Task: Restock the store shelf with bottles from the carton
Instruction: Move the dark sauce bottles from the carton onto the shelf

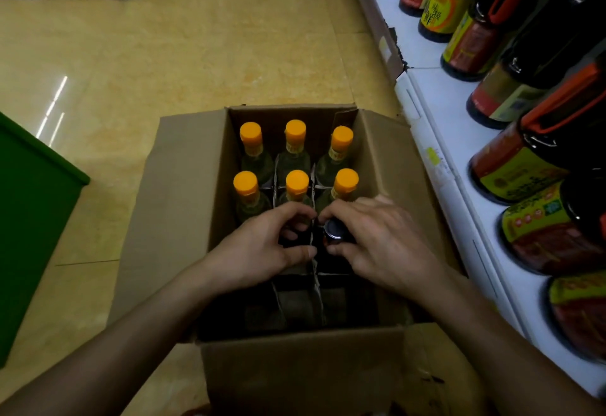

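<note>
So the carton (183, 186) was sitting open on the floor (196, 55) right beside the shelf (436, 114), flaps folded out so nothing blocked the reach. The nearest row of cardboard dividers (315, 287) looked dark and empty as far as I could tell, so I'd guess a chunk of the job was already done.

Just past that, both hands were down in the next row. The right hand (383, 245) had its grip pinched narrow around the black cap of a dark bottle (334, 229). Makes sense, since the cap is about the only bit poking above the dividers. The left hand (259, 248) was curled into the cell next door. I couldn't tell if its grip had a bottle or just steadied the divider.

Behind the hands, six orange-capped bottles (296, 182) stood upright in their cells, untouched. Off to the right, the white shelf carried big sauce bottles (524, 166), with bare room along its front edge.
</note>
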`<move>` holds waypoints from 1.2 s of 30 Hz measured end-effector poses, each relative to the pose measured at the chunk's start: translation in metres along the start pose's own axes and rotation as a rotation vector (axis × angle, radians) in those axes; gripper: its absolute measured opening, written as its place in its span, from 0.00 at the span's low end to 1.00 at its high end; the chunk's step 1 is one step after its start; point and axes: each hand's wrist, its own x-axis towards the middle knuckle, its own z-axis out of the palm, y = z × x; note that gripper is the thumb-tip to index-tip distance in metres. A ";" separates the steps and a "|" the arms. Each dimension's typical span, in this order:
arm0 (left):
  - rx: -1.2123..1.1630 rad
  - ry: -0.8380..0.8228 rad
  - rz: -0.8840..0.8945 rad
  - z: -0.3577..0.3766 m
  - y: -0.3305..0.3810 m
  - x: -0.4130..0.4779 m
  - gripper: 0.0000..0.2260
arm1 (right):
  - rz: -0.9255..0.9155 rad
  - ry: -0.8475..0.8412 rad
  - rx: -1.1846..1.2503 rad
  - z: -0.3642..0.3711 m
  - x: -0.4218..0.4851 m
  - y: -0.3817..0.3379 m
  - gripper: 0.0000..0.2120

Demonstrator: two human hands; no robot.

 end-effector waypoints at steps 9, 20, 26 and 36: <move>0.028 -0.028 0.013 0.001 -0.001 0.000 0.30 | 0.187 0.060 0.334 -0.007 -0.001 -0.007 0.19; -0.134 -0.099 0.075 0.000 0.006 0.004 0.33 | 0.279 0.262 0.663 -0.038 -0.008 -0.027 0.25; -0.165 -0.140 0.094 0.000 0.012 0.007 0.33 | 0.193 0.389 0.917 -0.067 -0.005 -0.037 0.25; -0.300 -0.118 0.093 -0.001 0.020 -0.004 0.29 | 0.049 0.418 1.207 -0.095 0.013 -0.046 0.22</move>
